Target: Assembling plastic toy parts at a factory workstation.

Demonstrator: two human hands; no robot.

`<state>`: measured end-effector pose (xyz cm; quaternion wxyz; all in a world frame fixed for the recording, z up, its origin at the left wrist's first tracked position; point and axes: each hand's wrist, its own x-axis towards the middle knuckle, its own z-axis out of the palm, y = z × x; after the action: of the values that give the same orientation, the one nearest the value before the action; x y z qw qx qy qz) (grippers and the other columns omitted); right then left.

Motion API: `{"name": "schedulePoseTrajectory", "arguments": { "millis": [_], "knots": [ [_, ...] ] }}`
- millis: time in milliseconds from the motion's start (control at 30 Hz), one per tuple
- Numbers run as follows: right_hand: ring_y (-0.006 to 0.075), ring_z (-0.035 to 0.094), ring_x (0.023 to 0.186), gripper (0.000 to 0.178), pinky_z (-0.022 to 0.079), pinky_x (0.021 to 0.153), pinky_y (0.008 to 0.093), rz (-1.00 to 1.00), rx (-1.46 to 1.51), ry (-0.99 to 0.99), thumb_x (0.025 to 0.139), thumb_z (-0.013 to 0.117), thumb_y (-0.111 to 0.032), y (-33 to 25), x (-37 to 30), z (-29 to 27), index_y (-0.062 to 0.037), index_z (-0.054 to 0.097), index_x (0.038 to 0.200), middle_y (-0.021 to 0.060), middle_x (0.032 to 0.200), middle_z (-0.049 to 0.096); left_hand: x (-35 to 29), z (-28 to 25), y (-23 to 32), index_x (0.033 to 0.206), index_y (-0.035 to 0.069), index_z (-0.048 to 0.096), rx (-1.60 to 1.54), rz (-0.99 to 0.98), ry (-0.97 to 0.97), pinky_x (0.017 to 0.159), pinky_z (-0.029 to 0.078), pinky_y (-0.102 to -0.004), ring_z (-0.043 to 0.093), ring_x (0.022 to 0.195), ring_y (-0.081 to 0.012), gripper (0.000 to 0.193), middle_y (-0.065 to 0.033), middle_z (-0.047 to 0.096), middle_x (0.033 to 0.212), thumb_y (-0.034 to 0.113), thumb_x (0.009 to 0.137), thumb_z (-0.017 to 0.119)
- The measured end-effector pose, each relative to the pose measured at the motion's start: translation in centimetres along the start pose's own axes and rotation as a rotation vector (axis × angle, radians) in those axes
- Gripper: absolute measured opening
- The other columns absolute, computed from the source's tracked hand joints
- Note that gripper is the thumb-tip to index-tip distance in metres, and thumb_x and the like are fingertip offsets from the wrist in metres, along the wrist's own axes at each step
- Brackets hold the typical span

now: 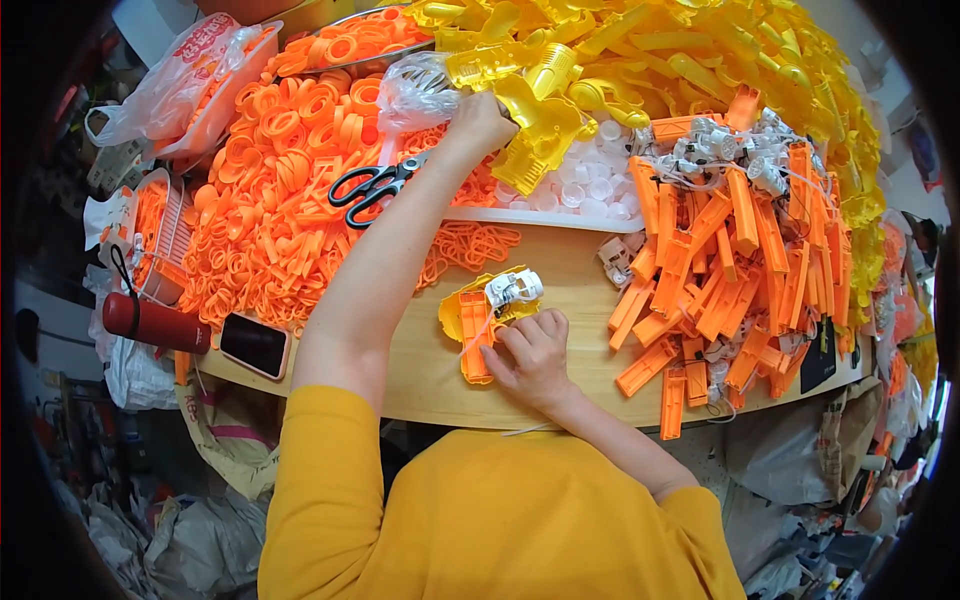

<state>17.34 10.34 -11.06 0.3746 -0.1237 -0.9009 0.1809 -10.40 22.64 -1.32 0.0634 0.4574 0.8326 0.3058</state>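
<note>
On the wooden table in front of me lies a yellow plastic shell (pixel 452 318) holding an orange rectangular housing (pixel 474 340) and a white motor-like unit (pixel 514 288) with a thin wire. My right hand (pixel 537 358) grips its right side, fingers curled and thumb at the orange housing. Stretched to the far side, my left hand (pixel 478 125) reaches down between a clear plastic bag (pixel 415 88) of shiny metal-looking pieces and yellow shell parts (pixel 543 125). Its fingertips are hidden. Below that forearm sit black-handled scissors (pixel 372 190).
Orange rings and loops (pixel 275 190) heap up at left, beside a phone (pixel 255 345) and red bottle (pixel 155 322). White caps (pixel 590 180) fill a white tray (pixel 550 218). Orange housings with wired white units (pixel 720 270) pile at right, under a big yellow heap (pixel 720 50).
</note>
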Motion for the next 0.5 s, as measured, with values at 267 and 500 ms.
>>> {"name": "schedulePoseTrajectory", "arguments": {
  "millis": [267,500],
  "knots": [
    [0.0245,0.05,0.077,0.022,0.037,0.082,0.0425,0.004,0.012,-0.009,0.072,0.076,-0.022,0.2,-0.1,-0.1,-0.0088,0.062,0.082,0.0045,0.076,0.054,-0.8,-3.5,1.7,0.111,-0.003,0.059,0.1,0.069,-0.173,0.083,0.052,-0.0372,0.065,0.101,-0.0316,0.053,-0.0211,0.067,0.105,0.019,0.067,0.076],
    [0.0251,0.05,0.077,0.022,0.037,0.082,0.0429,0.002,0.018,-0.01,0.073,0.075,-0.023,0.4,0.0,0.0,-0.0086,0.061,0.083,0.0047,0.076,0.053,-1.5,-4.5,-0.2,0.102,-0.003,0.062,0.119,0.035,-0.331,0.076,0.053,-0.0371,0.067,0.09,-0.0308,0.047,-0.0204,0.068,0.095,0.017,0.063,0.078]
  ]
}}
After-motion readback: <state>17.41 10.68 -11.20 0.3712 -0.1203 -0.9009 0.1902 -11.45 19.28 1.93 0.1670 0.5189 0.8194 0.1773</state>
